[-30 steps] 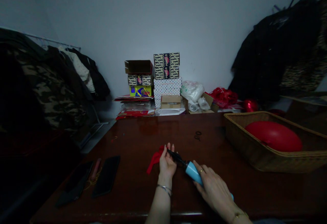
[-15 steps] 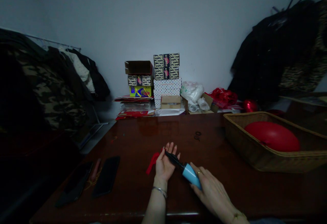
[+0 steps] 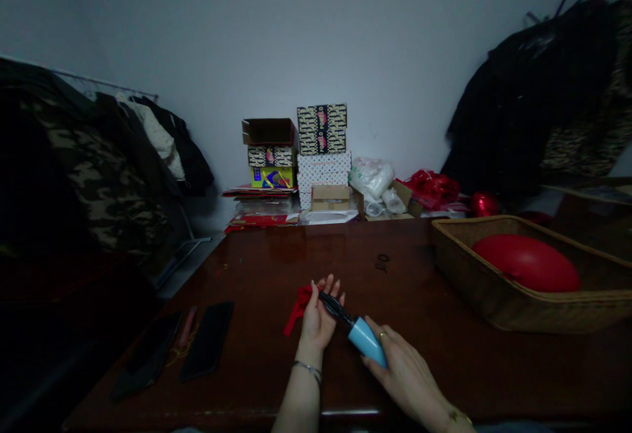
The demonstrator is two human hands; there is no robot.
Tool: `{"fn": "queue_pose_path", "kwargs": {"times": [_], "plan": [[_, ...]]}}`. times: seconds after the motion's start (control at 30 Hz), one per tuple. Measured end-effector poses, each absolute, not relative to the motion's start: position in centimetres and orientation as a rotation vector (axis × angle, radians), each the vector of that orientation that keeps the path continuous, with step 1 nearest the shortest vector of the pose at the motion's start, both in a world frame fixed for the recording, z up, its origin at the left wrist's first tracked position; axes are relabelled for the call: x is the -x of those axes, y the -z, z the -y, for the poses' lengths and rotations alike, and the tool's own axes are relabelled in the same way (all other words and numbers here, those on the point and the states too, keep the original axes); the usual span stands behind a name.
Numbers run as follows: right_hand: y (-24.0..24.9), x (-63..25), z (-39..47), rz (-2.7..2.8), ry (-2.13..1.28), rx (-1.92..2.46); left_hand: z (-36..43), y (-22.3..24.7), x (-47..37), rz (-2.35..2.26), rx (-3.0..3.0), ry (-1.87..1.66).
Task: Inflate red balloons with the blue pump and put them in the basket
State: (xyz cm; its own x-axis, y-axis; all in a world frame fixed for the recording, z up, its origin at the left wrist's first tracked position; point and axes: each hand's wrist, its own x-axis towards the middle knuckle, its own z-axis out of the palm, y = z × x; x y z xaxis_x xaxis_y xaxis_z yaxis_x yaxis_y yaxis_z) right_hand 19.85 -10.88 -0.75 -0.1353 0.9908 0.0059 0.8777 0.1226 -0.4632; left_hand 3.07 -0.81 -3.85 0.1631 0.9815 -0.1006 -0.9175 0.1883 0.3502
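My right hand (image 3: 402, 364) is wrapped round the light blue body of a hand pump (image 3: 367, 341), which points up and left. The pump's black nozzle end (image 3: 334, 306) lies across the palm of my left hand (image 3: 320, 314). A limp red balloon (image 3: 296, 311) hangs at the nozzle tip, pinched there by my left thumb, while the other left fingers are loosely curled. To the right, an inflated red balloon (image 3: 526, 263) lies in a wicker basket (image 3: 533, 311).
On the left of the brown table (image 3: 266, 367) lie two dark phones (image 3: 207, 341) and a pinkish stick (image 3: 187, 328). Dark loops (image 3: 382, 262) lie farther back. Stacked boxes (image 3: 323, 170) and plastic bags (image 3: 372, 179) stand beyond the table.
My right hand and the blue pump body have shifted slightly left. The limp red balloon has bunched out a little beside my left thumb.
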Motion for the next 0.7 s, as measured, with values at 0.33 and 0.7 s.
{"fn": "queue_pose_path", "kwargs": {"times": [0.33,0.7], "plan": [[0.6,-19.5,11.0,2.095,-0.560,1.783,1.3,3.1,-3.5,-0.395,-0.299,-1.363],[-0.2,-18.3,11.0,2.048,-0.626,1.768,1.8,2.5,-4.2,-0.377,-0.249,-1.420]]}}
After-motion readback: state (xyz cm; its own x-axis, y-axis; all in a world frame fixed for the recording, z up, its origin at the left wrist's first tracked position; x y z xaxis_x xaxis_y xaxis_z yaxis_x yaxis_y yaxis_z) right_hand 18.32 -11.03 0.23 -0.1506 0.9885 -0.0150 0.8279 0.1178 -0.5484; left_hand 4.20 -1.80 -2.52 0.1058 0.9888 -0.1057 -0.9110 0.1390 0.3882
